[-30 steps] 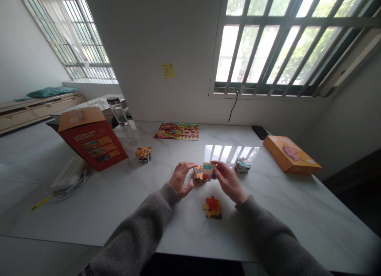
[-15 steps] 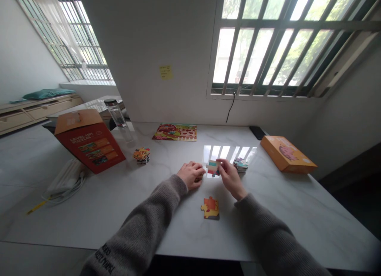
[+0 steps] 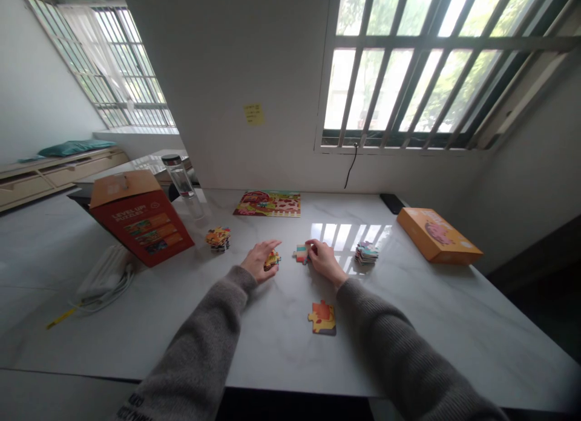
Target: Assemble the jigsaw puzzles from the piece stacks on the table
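Observation:
My left hand (image 3: 260,261) curls around a small group of yellow and red puzzle pieces (image 3: 273,261), which show between thumb and fingers; how many is hidden. Across a short gap, my right hand (image 3: 324,261) pinches one puzzle piece in teal, cream and red (image 3: 301,253) by its right edge, low over the table. Nearer to me a single orange and yellow puzzle piece (image 3: 323,318) lies flat, touched by neither hand. A stack of puzzle pieces (image 3: 366,254) stands to the right of my right hand, and another stack (image 3: 218,239) sits left of my left hand.
A farm picture sheet (image 3: 267,204) lies at the wall. At left are a red puzzle box (image 3: 147,230), a glass bottle (image 3: 180,179) and a white power strip (image 3: 105,273). An orange box (image 3: 438,236) and a black phone (image 3: 391,202) lie at right.
Both hands have moved left. My left hand has shifted its puzzle pieces along the table, and my right hand has carried its piece away from the right stack.

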Action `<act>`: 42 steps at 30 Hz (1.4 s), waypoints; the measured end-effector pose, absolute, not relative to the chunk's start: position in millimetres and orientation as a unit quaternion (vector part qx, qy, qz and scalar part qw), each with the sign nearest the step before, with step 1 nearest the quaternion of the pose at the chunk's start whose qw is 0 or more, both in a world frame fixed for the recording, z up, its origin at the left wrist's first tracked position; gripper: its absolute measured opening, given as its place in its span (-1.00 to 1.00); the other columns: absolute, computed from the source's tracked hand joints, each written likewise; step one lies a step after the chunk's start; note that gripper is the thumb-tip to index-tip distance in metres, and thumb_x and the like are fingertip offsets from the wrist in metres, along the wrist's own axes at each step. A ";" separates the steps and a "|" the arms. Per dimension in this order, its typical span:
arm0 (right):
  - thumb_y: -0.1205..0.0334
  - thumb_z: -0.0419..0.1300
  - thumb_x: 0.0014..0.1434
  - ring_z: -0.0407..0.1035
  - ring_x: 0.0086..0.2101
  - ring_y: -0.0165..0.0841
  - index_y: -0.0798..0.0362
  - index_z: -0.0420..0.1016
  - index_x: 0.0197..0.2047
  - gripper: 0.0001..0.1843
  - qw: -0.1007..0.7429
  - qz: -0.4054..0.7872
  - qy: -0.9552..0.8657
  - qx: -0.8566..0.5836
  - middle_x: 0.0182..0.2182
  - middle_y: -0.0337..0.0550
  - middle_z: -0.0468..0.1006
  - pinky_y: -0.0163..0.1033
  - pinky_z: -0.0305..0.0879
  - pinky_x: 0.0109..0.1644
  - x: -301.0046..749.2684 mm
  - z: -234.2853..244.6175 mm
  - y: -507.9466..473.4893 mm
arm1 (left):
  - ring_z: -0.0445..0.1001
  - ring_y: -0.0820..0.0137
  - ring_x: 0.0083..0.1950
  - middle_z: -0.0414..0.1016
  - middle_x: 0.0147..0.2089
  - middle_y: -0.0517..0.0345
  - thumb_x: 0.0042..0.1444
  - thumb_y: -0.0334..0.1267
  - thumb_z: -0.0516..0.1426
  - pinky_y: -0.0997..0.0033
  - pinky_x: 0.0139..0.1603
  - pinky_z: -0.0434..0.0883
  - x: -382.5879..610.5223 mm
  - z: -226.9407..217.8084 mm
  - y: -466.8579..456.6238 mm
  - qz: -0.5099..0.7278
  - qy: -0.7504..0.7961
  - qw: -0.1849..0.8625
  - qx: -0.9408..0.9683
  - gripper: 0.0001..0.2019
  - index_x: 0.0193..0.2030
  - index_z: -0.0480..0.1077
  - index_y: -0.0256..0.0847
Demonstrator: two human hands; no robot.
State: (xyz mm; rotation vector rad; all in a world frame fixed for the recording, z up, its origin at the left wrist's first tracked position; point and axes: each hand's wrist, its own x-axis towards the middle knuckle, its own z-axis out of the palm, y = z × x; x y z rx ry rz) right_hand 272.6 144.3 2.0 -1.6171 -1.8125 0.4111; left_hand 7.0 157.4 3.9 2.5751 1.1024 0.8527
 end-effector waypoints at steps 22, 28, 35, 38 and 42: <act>0.28 0.07 0.25 0.33 -0.06 -0.13 0.09 0.24 0.23 -0.52 0.423 0.117 -0.742 -0.506 -0.12 0.02 0.45 0.05 0.30 0.10 302.4 -2.1 111.5 | 0.50 0.20 0.03 0.51 -0.05 0.04 -0.03 -0.31 0.21 0.12 0.16 0.42 -32.6 23.1 156.1 0.311 0.408 0.155 0.844 -0.66 -0.05 0.42 -0.17; 0.27 0.08 0.27 0.37 -0.11 -0.18 0.00 0.37 0.12 -0.65 0.452 0.136 -0.731 -0.493 -0.17 -0.05 0.47 -0.02 0.35 0.03 297.8 17.9 95.2 | 0.48 0.19 0.07 0.47 0.00 0.00 -0.05 -0.42 0.17 0.07 0.13 0.43 -10.5 37.1 140.7 0.399 0.371 0.155 0.824 -0.66 -0.07 0.34 -0.16; 0.06 0.12 0.33 0.31 -0.43 -0.38 -0.01 0.33 0.17 -0.61 0.493 0.354 -0.654 -0.451 -0.37 -0.25 0.45 -0.26 0.29 -0.35 282.3 40.5 66.9 | 0.47 0.17 0.12 0.49 0.06 -0.02 -0.13 -0.45 0.19 0.07 0.19 0.41 59.9 43.7 92.5 0.406 0.264 0.170 0.858 -0.54 -0.03 0.29 -0.12; -0.03 0.22 0.25 0.26 -0.50 -0.44 0.00 0.34 0.21 -0.47 0.468 0.481 -0.619 -0.407 -0.42 -0.30 0.41 -0.30 0.26 -0.45 282.5 39.4 63.1 | 0.42 0.13 0.22 0.45 0.18 -0.05 -0.08 -0.43 0.19 0.05 0.25 0.37 70.2 38.8 86.7 0.383 0.238 0.152 0.880 -0.51 0.05 0.31 -0.11; -0.03 0.29 0.18 0.31 -0.53 -0.47 -0.01 0.39 0.21 -0.42 0.507 0.517 -0.558 -0.406 -0.43 -0.35 0.37 -0.27 0.33 -0.41 281.2 37.2 63.7 | 0.38 0.16 0.26 0.40 0.24 -0.04 0.13 -0.35 0.14 0.05 0.29 0.32 68.1 32.4 91.8 0.409 0.296 0.110 0.856 -0.56 0.17 0.31 -0.11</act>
